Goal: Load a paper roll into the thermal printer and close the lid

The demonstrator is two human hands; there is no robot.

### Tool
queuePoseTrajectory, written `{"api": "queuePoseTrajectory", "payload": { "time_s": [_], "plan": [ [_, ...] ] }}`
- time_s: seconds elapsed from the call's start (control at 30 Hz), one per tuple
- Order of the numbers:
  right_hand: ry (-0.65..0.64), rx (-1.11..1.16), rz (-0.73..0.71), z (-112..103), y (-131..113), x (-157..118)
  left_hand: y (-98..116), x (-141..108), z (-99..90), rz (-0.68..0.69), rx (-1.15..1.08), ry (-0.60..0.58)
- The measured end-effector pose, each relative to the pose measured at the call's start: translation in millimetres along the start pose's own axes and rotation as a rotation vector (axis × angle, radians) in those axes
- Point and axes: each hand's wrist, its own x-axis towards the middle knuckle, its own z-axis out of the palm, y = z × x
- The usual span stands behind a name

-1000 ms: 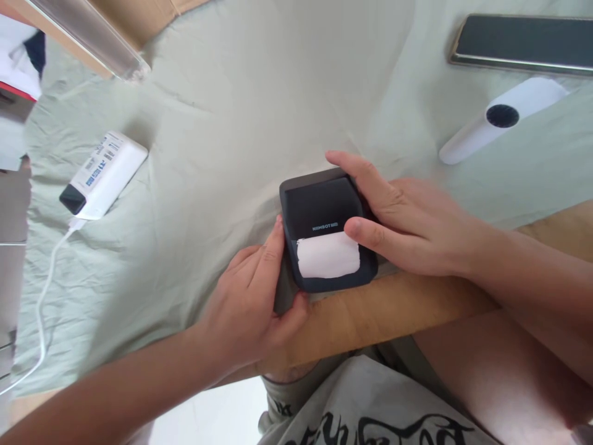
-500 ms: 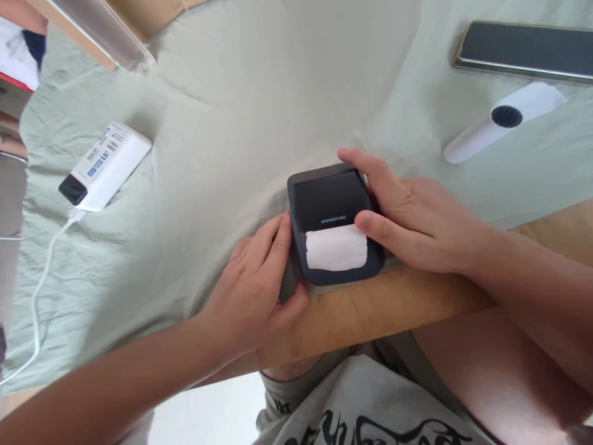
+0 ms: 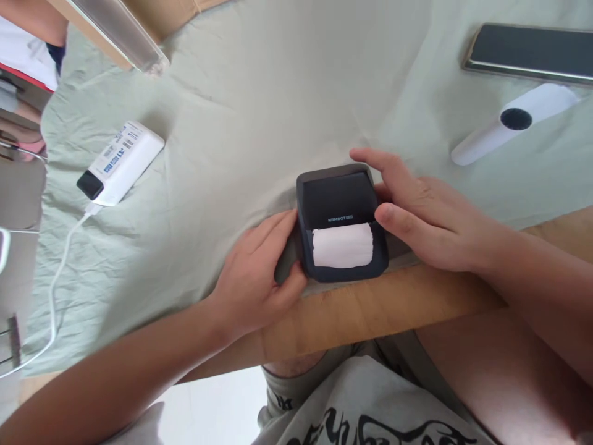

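A dark NIIMBOT label printer (image 3: pixel 340 194) sits at the near edge of the cloth-covered table, with a white piece of paper (image 3: pixel 343 246) showing at its front. Against the printer's left side rest the fingertips of my left hand (image 3: pixel 257 269), thumb low near the front corner, thumb and fingers apart. My right hand (image 3: pixel 421 213) lies at the printer's right side, its thumb and index finger spread and touching or nearly touching the edge. Neither hand lifts the printer.
A white device (image 3: pixel 130 164) with a white cable (image 3: pixel 54 290) is on the left. Far right are a phone (image 3: pixel 532 52) and a white handheld object (image 3: pixel 486 139) with a dark oval. A clear-topped box (image 3: pixel 115 31) stands upper left; beyond it, part of another person (image 3: pixel 32 25) shows.
My right thumb has moved off the printer's top by the paper to its right edge. The whole view has shifted, so everything appears slightly further right.
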Motion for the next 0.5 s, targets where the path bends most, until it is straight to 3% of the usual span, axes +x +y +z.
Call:
{"api": "queuePoseTrajectory", "payload": {
  "time_s": [0.27,0.5],
  "plan": [
    [-0.085,-0.016,0.053,0.3,-6.4,-0.1,-5.1,-7.6,1.7,0.034,0.069,-0.072],
    [-0.068,-0.092,-0.09,-3.4,-5.7,-1.3,1.0,-2.3,2.8,-0.003,0.102,-0.015]
  ]
}}
